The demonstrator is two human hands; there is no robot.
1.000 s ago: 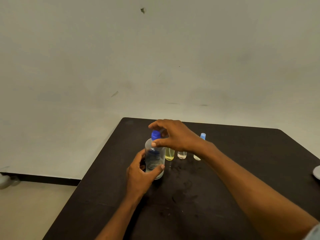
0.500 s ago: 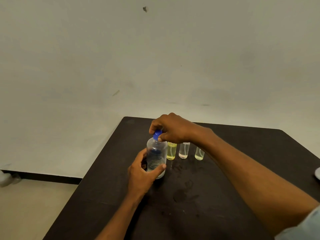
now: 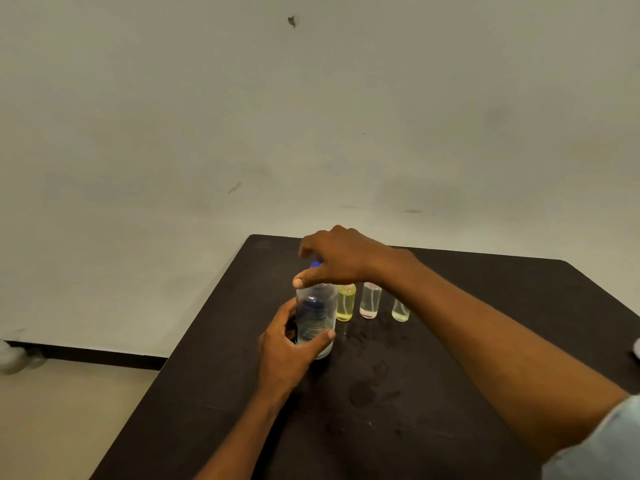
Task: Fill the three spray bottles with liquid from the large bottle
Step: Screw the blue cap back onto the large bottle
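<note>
The large clear bottle [image 3: 317, 317] stands upright on the dark table [image 3: 433, 393], with a dark label and a blue cap [image 3: 316, 264]. My left hand [image 3: 289, 348] grips its body from the near side. My right hand [image 3: 337, 259] reaches over from the right and holds the blue cap with curled fingers and thumb. Just right of the big bottle stand three small spray bottles in a row: a yellow one [image 3: 346, 304], a clear one [image 3: 370, 301] and a shorter pale one [image 3: 400, 310]. My right wrist hides their tops.
The table's left edge runs diagonally past my left arm, with floor [image 3: 69, 417] below it. A wall [image 3: 311, 116] stands right behind the table's far edge. A pale round object [image 3: 636, 347] shows at the right frame edge. Smudges mark the tabletop near the bottles.
My right hand came down over the blue cap and closed round it; it now covers most of the cap. My left hand kept its hold on the bottle's body.
</note>
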